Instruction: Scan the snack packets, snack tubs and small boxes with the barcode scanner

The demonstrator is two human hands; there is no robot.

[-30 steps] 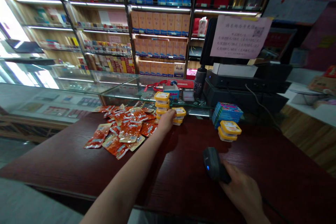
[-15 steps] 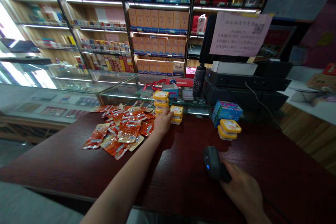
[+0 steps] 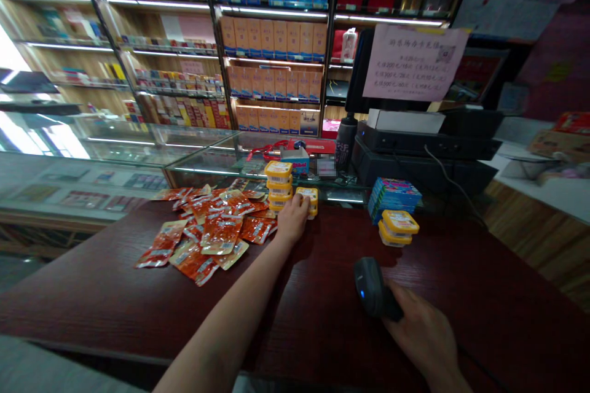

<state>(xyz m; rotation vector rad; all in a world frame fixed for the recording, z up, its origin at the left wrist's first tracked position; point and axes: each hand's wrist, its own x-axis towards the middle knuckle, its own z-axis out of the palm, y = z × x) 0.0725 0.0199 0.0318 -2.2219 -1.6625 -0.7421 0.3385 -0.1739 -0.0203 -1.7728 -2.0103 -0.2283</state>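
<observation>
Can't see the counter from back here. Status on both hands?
Left hand on the short stack of small yellow-lidded tubs, beside the taller stack. Right hand gripping the black handheld scanner. Red snack packets heaped left.

packets left on counter, tub stack behind, scanner front-right, 2 tubs right.

Glossy dark wood counter, foil packets

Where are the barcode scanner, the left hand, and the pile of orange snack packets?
barcode scanner (image 3: pixel 369 285), head view, its dark head.
left hand (image 3: pixel 294 218), head view, back of hand.
orange snack packets (image 3: pixel 216 233), head view, pile's middle.
</observation>
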